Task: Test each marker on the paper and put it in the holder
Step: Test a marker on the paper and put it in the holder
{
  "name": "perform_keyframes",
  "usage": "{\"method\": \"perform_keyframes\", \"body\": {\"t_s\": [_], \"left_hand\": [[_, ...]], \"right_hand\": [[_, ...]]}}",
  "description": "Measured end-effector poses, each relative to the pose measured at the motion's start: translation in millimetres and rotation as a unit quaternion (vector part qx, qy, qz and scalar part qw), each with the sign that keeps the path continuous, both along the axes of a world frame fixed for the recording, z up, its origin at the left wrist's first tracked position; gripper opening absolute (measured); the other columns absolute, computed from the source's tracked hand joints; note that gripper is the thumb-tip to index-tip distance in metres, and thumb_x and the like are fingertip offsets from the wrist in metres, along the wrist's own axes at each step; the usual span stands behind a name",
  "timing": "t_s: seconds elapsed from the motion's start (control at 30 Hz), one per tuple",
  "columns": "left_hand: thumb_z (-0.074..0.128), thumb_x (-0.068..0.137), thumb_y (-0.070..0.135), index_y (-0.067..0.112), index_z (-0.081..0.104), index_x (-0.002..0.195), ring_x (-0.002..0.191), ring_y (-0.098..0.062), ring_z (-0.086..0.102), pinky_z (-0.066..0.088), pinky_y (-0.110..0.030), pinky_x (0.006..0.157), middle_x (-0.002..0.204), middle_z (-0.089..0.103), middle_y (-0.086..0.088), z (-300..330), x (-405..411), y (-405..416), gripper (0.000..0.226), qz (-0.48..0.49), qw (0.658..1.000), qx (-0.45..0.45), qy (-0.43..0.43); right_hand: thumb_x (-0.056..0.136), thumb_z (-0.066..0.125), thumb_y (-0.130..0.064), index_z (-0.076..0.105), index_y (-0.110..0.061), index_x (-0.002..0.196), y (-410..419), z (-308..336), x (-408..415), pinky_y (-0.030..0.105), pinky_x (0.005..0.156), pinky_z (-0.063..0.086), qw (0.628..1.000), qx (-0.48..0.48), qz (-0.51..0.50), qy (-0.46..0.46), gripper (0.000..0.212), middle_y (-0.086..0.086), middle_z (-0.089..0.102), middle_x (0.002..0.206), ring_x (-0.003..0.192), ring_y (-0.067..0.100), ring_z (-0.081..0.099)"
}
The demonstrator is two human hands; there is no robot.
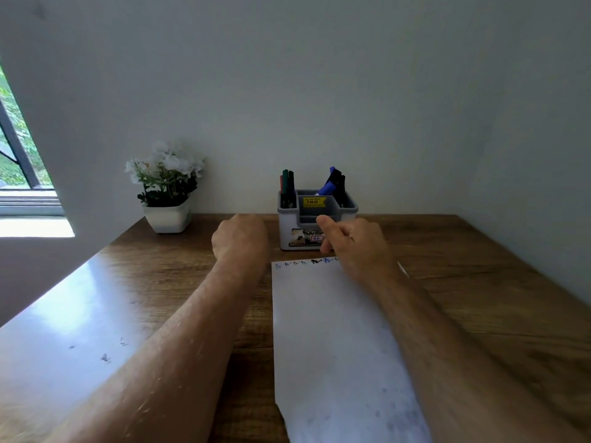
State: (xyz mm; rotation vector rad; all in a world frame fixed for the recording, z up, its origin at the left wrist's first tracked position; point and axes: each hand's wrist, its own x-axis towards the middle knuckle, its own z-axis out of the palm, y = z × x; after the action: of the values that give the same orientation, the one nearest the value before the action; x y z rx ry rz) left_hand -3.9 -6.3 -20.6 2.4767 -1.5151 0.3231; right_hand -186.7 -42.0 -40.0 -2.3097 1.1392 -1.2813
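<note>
The markers (287, 187) stand in the grey plastic holder (348, 207) on the wooden desk (479, 282). My left hand (240, 238) is clenched, empty; my right hand (355, 244) hangs loosely curled over the smooth white paper (329, 330). A potted white-flowered plant (166, 187) stands left.

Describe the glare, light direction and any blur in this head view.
Head view: window daylight from the left washes a pale glare over the brown wooden desk's left side; the white sheet of paper looks soft near its bottom edge; wide-angle distortion stretches both forearms.
</note>
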Motion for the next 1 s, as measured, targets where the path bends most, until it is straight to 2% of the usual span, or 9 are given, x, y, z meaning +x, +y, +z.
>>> {"method": "perform_keyframes", "body": {"t_s": [0.27, 0.37, 0.43, 0.5, 0.57, 0.67, 0.73, 0.87, 1.0], "left_hand": [[0.057, 0.091, 0.009, 0.008, 0.066, 0.1, 0.084, -0.027, 0.064, 0.043, -0.034, 0.062, 0.096, 0.067, -0.011, -1.3, 1.2, -6.2, 0.012, -0.022, 0.999, -0.012, 0.032], [0.059, 0.09, 0.01, 0.012, 0.06, 0.087, 0.064, -0.019, 0.052, 0.042, -0.033, 0.061, 0.074, 0.054, -0.005, 0.0, 0.2, -8.6, 0.003, -0.009, 0.997, -0.022, 0.072], [0.06, 0.088, 0.011, 0.014, 0.05, 0.079, 0.055, -0.016, 0.042, 0.04, -0.032, 0.058, 0.067, 0.044, -0.003, 1.0, 3.1, -10.0, 0.014, -0.003, 0.991, -0.045, 0.126], [0.062, 0.086, 0.012, 0.016, 0.053, 0.079, 0.064, -0.018, 0.05, 0.038, -0.028, 0.053, 0.074, 0.051, -0.002, 7.5, 11.1, -11.3, 0.012, -0.014, 0.971, -0.086, 0.224], [0.064, 0.082, 0.009, 0.016, 0.055, 0.072, 0.075, -0.018, 0.057, 0.046, -0.026, 0.055, 0.078, 0.059, -0.001, 18.9, 18.2, -11.5, 0.015, -0.034, 0.922, -0.136, 0.362], [0.06, 0.076, -0.006, 0.011, 0.058, 0.071, 0.075, -0.02, 0.058, 0.052, -0.035, 0.073, 0.081, 0.062, -0.01, 33.7, 14.5, -6.2, 0.018, -0.084, 0.74, -0.19, 0.639], [0.052, 0.075, -0.011, 0.006, 0.065, 0.077, 0.076, -0.02, 0.059, 0.055, -0.034, 0.074, 0.084, 0.063, -0.011, 40.3, 5.6, -1.9, 0.022, -0.114, 0.643, -0.207, 0.729], [0.047, 0.077, -0.013, -0.004, 0.072, 0.101, 0.066, -0.017, 0.056, 0.05, -0.02, 0.046, 0.081, 0.062, -0.012, 52.6, -15.2, 8.1, 0.036, -0.127, 0.578, -0.242, 0.769], [0.049, 0.081, -0.013, -0.002, 0.069, 0.108, 0.069, -0.015, 0.058, 0.053, -0.024, 0.06, 0.091, 0.063, -0.012, 48.8, -24.2, 8.3, 0.035, -0.184, 0.5, -0.269, 0.802]], "right_hand": [[0.097, 0.039, -0.056, 0.063, -0.027, 0.059, 1.4, 0.7, 1.3, 0.005, 0.045, 0.036, 1.0, 0.009, -0.007, 0.003, 0.054, -0.019, 0.061, 0.06, 0.058, -0.006, 0.061], [0.097, 0.038, -0.056, 0.062, -0.027, 0.058, 1.9, 1.1, 1.3, 0.004, 0.045, 0.036, 1.0, 0.01, -0.009, 0.003, 0.055, -0.019, 0.06, 0.06, 0.059, -0.009, 0.06], [0.097, 0.038, -0.056, 0.063, -0.027, 0.057, 1.9, 0.8, 1.4, 0.004, 0.046, 0.038, 1.0, 0.007, -0.009, 0.001, 0.055, -0.018, 0.061, 0.059, 0.062, -0.008, 0.061], [0.097, 0.039, -0.057, 0.063, -0.027, 0.057, 2.3, 1.3, 1.2, 0.004, 0.047, 0.037, 1.0, 0.005, -0.011, -0.001, 0.056, -0.018, 0.062, 0.059, 0.063, -0.008, 0.061], [0.098, 0.039, -0.056, 0.063, -0.028, 0.057, 3.7, 3.0, 2.2, 0.004, 0.048, 0.036, 1.0, 0.01, -0.008, -0.003, 0.055, -0.019, 0.061, 0.059, 0.062, -0.009, 0.061], [0.098, 0.041, -0.053, 0.065, -0.028, 0.06, 6.7, 6.7, 7.7, 0.008, 0.054, 0.037, 1.0, 0.025, 0.011, -0.013, 0.051, -0.02, 0.059, 0.056, 0.06, -0.006, 0.061], [0.099, 0.043, -0.05, 0.067, -0.025, 0.063, 9.8, 9.5, 11.6, 0.006, 0.05, 0.039, 0.997, 0.053, 0.04, -0.045, 0.05, -0.02, 0.058, 0.049, 0.053, -0.007, 0.058], [0.098, 0.045, -0.049, 0.072, -0.012, 0.073, 14.7, 14.1, 13.5, 0.009, 0.04, 0.037, 0.981, 0.136, 0.089, -0.108, 0.052, -0.008, 0.06, 0.05, 0.039, -0.002, 0.052], [0.086, 0.046, -0.062, 0.071, -0.001, 0.081, 17.8, 20.5, 12.4, 0.02, 0.036, 0.038, 0.95, 0.214, 0.155, -0.164, 0.066, 0.005, 0.068, 0.061, 0.041, 0.011, 0.053]]}}
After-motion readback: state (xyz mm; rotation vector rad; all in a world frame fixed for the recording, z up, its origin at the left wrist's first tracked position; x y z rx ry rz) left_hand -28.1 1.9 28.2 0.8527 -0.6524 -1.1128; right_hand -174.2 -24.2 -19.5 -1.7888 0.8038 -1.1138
